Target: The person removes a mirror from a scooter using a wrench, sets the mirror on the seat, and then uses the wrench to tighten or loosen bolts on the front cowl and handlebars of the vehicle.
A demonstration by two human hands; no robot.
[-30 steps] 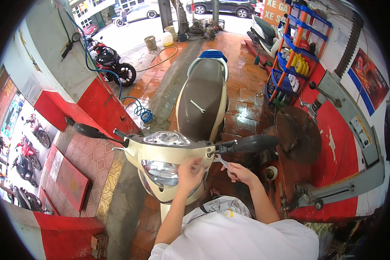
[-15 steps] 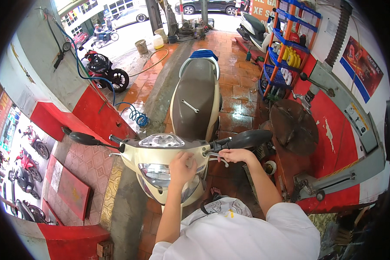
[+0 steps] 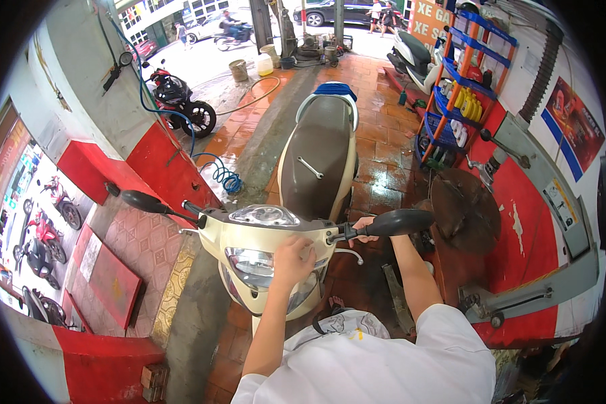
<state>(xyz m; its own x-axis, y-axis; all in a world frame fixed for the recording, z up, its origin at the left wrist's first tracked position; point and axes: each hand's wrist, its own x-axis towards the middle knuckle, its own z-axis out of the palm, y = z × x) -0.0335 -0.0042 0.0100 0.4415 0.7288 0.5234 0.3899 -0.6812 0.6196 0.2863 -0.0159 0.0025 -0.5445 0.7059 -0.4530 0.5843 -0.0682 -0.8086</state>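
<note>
Head view: left hand (image 3: 291, 258) pressed on cream scooter front panel (image 3: 259, 239), fingers curled over its edge. Right hand (image 3: 363, 229) beside black handlebar grip (image 3: 400, 221), finger closure impossible to tell. Best kept panel steadied, bar gripped firmly, wrench (image 3: 311, 167) on seat beyond fingers.

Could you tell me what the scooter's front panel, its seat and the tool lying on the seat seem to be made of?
Front panel: likely glossy painted plastic; cream, smooth, with highlights.
Seat: probably vinyl or leatherette; brown with a dull sheen.
Tool: looks like bare metal, silvery and bright; perhaps a wrench.
</note>
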